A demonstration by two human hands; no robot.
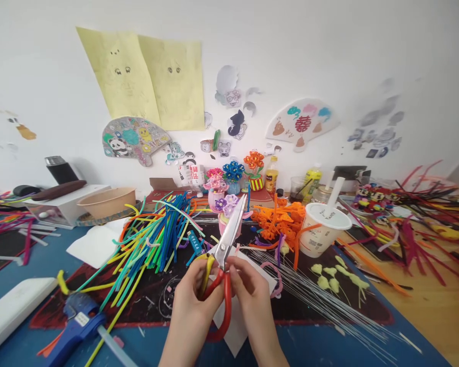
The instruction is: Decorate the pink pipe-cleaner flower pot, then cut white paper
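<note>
Metal scissors with red handles stand upright between my two hands, blades pointing up and away and almost closed together. My left hand is closed around the left handle, its thumb lying across the red grip. A bent yellow piece, fuzzy like a pipe cleaner, also shows in its fingers. My right hand is closed, fingertips pressed to the right side of the scissors just below the pivot. Beneath the hands lies a white paper sheet. Behind the blades, a pink pot with purple flowers is partly hidden.
Left lie a pipe cleaner bundle and a blue glue gun. Right are orange pipe cleaners, a lidded cup with a straw, thin wires and pale green leaves. Flower pots and bottles line the wall.
</note>
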